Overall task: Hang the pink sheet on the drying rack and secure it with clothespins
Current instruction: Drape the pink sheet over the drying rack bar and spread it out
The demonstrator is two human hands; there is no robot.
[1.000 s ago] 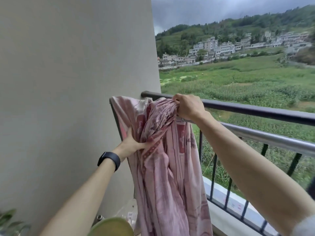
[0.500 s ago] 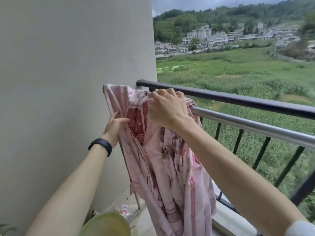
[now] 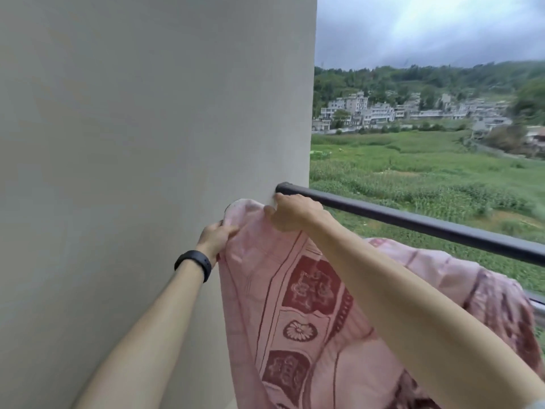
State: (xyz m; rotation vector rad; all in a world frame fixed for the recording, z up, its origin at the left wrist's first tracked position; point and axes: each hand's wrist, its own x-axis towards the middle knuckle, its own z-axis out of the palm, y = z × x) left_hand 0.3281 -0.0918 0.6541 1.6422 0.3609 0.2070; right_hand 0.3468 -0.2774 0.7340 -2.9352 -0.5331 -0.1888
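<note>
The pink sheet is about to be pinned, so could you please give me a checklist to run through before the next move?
1. Left hand grip on sheet edge: ok.
2. Right hand grip on top edge: ok.
3. Sheet spread flat: not ok, bunched at right.
4. Rack bar under sheet: cannot tell, hidden.
5. Clothespins within reach: cannot tell, none visible.
6. Sheet clear of dark railing: ok.

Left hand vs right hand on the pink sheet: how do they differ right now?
The left hand sits lower, nearer the wall, pinching the pink sheet at its edge; the right hand is higher, at the sheet's top, just below the dark railing. The left wrist wears a black band; the right is bare. Both grip the sheet; no clothespins visible.
</note>
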